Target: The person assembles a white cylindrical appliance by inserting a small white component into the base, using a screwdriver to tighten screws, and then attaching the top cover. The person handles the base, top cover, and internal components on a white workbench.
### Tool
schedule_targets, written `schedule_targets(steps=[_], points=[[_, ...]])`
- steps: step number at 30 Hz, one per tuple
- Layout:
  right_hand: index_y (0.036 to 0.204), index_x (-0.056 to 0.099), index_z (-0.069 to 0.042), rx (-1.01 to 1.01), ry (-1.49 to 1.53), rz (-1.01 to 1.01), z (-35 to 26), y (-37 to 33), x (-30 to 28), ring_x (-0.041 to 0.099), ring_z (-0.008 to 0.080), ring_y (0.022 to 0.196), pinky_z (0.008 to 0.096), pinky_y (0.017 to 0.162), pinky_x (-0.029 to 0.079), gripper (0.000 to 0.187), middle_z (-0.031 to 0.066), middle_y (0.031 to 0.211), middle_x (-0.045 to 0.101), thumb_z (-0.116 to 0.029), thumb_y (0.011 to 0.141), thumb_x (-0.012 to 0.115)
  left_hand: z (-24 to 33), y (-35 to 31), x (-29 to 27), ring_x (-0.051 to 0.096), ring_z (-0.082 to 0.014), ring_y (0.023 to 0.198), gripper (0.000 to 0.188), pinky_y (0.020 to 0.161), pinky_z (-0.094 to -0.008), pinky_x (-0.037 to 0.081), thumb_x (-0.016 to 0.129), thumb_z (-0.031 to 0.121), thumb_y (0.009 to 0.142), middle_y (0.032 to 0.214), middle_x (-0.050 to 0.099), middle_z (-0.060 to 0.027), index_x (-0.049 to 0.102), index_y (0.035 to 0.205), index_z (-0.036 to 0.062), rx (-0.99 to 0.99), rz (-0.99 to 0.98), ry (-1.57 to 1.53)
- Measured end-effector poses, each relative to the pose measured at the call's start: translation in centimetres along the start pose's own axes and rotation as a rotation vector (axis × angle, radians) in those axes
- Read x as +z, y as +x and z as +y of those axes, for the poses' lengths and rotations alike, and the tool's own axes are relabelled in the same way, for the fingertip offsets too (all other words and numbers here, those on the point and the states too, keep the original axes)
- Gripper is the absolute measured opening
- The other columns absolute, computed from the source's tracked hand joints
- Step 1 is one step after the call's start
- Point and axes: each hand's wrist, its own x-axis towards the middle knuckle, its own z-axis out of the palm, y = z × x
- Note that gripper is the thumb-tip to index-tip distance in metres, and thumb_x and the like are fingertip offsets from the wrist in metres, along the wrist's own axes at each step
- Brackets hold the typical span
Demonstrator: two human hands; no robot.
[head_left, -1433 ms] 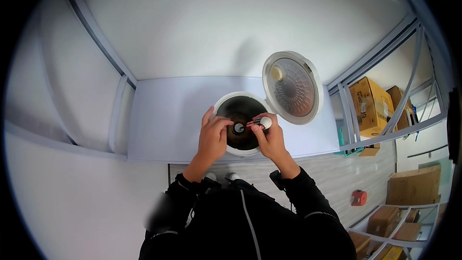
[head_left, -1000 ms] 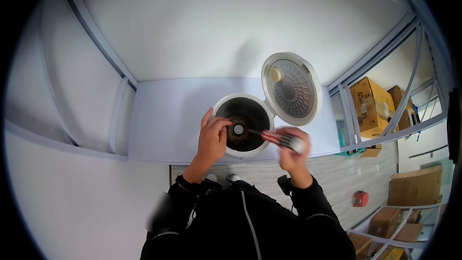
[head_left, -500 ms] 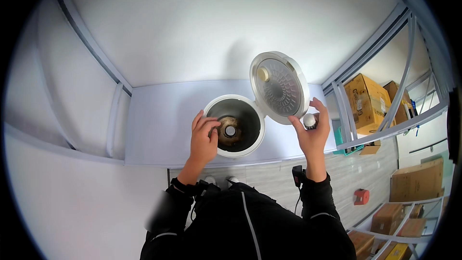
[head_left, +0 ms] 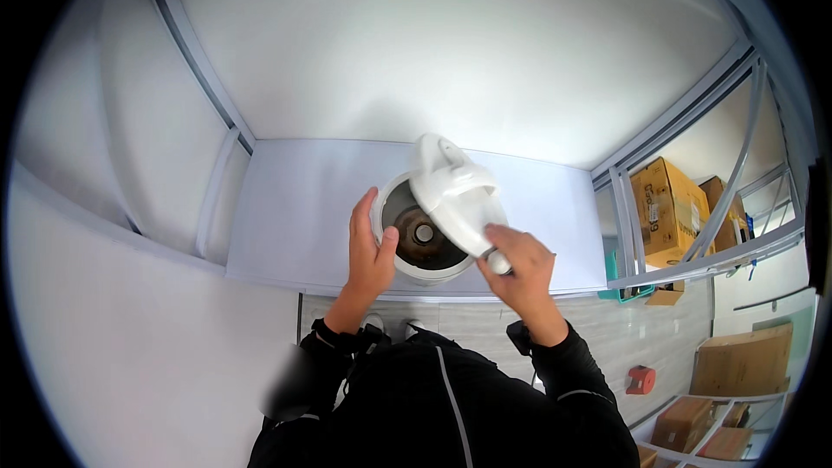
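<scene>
On the left side of the cooker point(head_left: 426, 276), our left hand point(head_left: 371, 251) stays spread by its rim, the thumb over the opening; we judge that this thumb is in the lid's way. Inside the cooker, we see a round metal centre point(head_left: 424, 233), uncovered. The white lid point(head_left: 455, 195) tilts partly above the cooker, not lying on the rim. At the cooker's right, our right hand point(head_left: 522, 273) curls by the lid's edge, pinching a white rounded piece point(head_left: 498, 263). Farther right of the cooker are a teal basket point(head_left: 630, 295) and a cardboard box point(head_left: 666, 212).

Dark print point(head_left: 650, 195); pale label point(head_left: 695, 216); both on cardboard box point(head_left: 672, 230)
</scene>
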Motion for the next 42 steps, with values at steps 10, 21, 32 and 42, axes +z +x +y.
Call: schedule_targets(steps=[10,21,32,42], points=[[0.115,0.075,-0.012,-0.038,-0.070,-0.274,-2.8,-2.4,2.4,0.067,0.0219,0.076,0.0347,0.063,0.057,0.058,0.0003,0.122,0.076,-0.001,0.059,0.080,-0.8,-0.6,-0.8,0.024,-0.0465,0.159,0.074,0.130,-0.0538,0.020,0.052,0.029,0.107,0.171,0.022,-0.0317,0.024,0.165,-0.0059,0.031,-0.032,-0.044],[0.117,0.075,-0.012,-0.007,-0.014,-0.356,-2.0,-3.9,3.2,0.075,0.0235,0.083,0.0340,0.069,0.061,0.045,0.0018,0.124,0.077,-0.016,0.075,0.091,-1.7,-1.6,-0.5,0.027,-0.0477,0.158,0.077,0.128,-0.0545,0.024,0.063,0.020,0.103,0.171,0.024,-0.0324,0.025,0.166,-0.0031,-0.014,-0.093,-0.024],[0.117,0.075,-0.011,0.136,0.167,-0.351,-1.5,-3.6,3.4,0.078,0.0271,0.096,0.0357,0.075,0.065,0.041,0.0036,0.121,0.078,-0.012,0.079,0.090,-1.5,-1.6,-0.1,0.031,-0.0455,0.157,0.080,0.129,-0.0526,0.025,0.062,0.019,0.104,0.169,0.028,-0.0323,0.020,0.167,-0.0075,-0.104,-0.117,-0.241],[0.123,0.073,-0.014,0.271,0.244,-0.455,-1.8,-2.7,2.6,0.076,0.0298,0.096,0.0403,0.075,0.063,0.038,0.0011,0.121,0.077,-0.015,0.086,0.085,-1.7,-2.3,0.0,0.021,-0.0461,0.163,0.073,0.130,-0.0517,0.022,0.059,0.023,0.107,0.174,0.019,-0.0336,0.028,0.165,-0.0079,-0.049,-0.063,-0.026]])
